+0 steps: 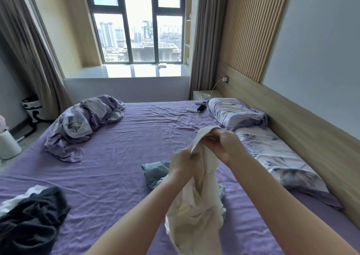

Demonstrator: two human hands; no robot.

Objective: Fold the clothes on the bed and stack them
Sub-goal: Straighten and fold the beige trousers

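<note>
Strong daylight is pouring through the window far beyond the hands, blowing out its panes and glaring off the sill. The wide lens is bowing the curtains and wall at the edges. Detail is looking soft throughout.

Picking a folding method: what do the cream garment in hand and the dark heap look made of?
Cream garment: thin, matte woven fabric, maybe cotton; it hangs limp in soft creases. Dark heap: heavier matte charcoal cloth, likely knit; thick rounded folds.
</note>
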